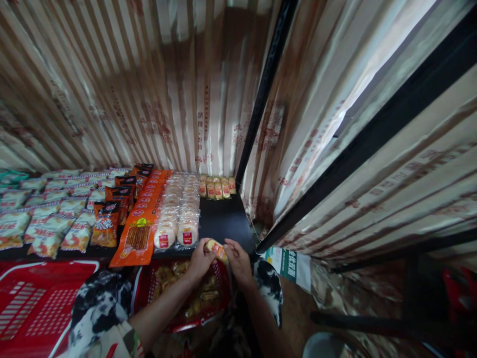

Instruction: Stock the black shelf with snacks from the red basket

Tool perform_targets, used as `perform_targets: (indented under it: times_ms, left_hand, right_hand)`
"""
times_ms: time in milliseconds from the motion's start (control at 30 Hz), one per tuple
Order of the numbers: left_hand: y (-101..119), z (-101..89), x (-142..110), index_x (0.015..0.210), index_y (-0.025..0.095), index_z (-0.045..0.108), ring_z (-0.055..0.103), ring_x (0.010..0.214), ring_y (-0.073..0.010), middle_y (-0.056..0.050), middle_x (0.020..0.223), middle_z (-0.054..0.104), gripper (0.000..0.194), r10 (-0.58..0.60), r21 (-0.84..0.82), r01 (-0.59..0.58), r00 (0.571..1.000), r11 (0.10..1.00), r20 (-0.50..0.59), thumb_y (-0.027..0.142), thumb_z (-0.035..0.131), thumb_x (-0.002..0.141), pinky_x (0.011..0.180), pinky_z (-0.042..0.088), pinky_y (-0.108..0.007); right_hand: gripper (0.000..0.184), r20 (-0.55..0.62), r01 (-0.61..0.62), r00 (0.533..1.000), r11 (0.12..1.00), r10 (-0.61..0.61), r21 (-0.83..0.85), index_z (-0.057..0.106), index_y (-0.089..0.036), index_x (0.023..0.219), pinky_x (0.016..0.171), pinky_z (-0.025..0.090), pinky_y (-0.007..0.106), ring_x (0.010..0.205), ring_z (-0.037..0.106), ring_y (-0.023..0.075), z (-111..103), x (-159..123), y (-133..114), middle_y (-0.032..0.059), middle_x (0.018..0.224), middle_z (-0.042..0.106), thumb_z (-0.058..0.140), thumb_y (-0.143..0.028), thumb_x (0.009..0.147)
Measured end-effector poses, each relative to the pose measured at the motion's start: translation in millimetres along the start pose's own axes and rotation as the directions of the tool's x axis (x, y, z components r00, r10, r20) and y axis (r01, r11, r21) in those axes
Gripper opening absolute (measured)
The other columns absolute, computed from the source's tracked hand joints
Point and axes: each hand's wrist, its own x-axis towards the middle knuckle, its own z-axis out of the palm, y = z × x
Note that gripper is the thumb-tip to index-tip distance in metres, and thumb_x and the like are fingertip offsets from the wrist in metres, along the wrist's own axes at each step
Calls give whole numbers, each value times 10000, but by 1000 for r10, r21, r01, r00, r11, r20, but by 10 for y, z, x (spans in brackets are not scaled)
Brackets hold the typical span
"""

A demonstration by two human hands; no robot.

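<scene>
Between both my hands is a small yellow snack packet (216, 248) with red print. My left hand (201, 259) grips its left end, and my right hand (237, 261) has its fingers closed on the right end. Just below them stands a red basket (139, 288) holding several similar yellow packets (208, 294), partly hidden by my arms. Beyond my hands, on the black shelf (225, 219), a short block of matching yellow packets (218, 189) sits at the back right corner.
Clear-wrapped round crackers (177, 214), long orange snack bags (139, 233), dark-orange bags (105, 223) and white bags (52, 231) line the shelf to the left. Another red basket (40, 303) is at lower left. Black poles (266, 94) and striped curtain sheeting (179, 89) enclose the space.
</scene>
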Motion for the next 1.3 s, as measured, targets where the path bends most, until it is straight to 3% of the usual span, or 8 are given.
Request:
perform_targets:
  times_ms: [333,467,633,933,1167,1300]
  left_hand:
    - [-51,24,99,847,183,445,511,499,-87,47,645,552,300,-82,64,81,996,995,23,325,662,695,499,400,-206]
    - [-52,73,129,971,158,517,517,557,-96,26,688,580,347,-74,130,71,997,989,16,331,661,706,542,394,-209]
    - [5,138,179,900,145,574,544,653,-122,4,721,606,235,-60,174,49,996,983,58,326,606,754,593,395,-213]
    - [176,261,251,961,146,501,636,611,-139,-44,862,643,278,-184,-24,187,979,982,85,317,608,769,533,430,-222]
    - [224,359,340,968,129,470,656,629,-134,-86,902,645,214,-193,-107,193,981,975,11,277,559,842,499,473,-206]
    - [253,431,439,927,131,467,646,612,-111,-69,876,642,159,-174,-157,167,984,973,-28,258,537,861,500,497,-191]
  right_hand:
    - [446,-62,74,995,997,-76,-39,625,-147,962,600,520,278,652,625,159,-3,327,-50,45,782,661,665,-456,643]
    - [439,-55,99,993,990,-105,-103,623,-150,985,587,512,266,638,616,150,36,432,-104,39,784,660,657,-436,654]
    - [432,-57,116,990,972,-130,-203,635,-155,1001,617,515,281,658,619,158,72,528,-166,50,830,679,649,-419,659]
    - [383,-38,164,983,953,-179,-254,633,-171,1007,730,528,321,759,650,184,59,658,-278,52,867,688,638,-385,689]
    - [422,-47,212,971,937,-234,-278,594,-141,1076,754,532,311,864,632,188,13,737,-175,113,1028,641,600,-375,725]
    - [538,-120,211,962,944,-247,-252,523,-133,1189,710,541,296,849,634,181,14,709,-76,101,994,644,606,-368,713]
